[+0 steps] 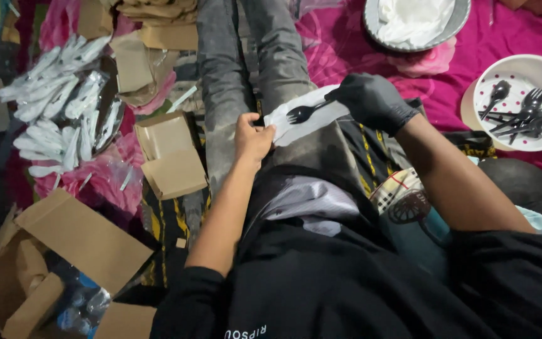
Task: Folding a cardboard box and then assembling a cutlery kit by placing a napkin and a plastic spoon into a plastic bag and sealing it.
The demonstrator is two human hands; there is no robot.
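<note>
I sit with my legs stretched out in grey trousers. My bare left hand (pixel 252 137) pinches the near end of a white paper napkin (pixel 308 113) lying across my thigh. My right hand (pixel 371 100), in a black glove, holds the far end of the napkin together with the handle of a black plastic fork (pixel 303 112) that rests on it. The fork's tines point toward my left hand.
A white dotted bowl (pixel 522 144) at the right holds several black plastic forks and spoons. A metal dish (pixel 462 19) with white napkins sits at the top. A pile of wrapped white cutlery packs (pixel 64 107) lies at the left. Brown cardboard boxes (pixel 170 157) lie around on pink cloth.
</note>
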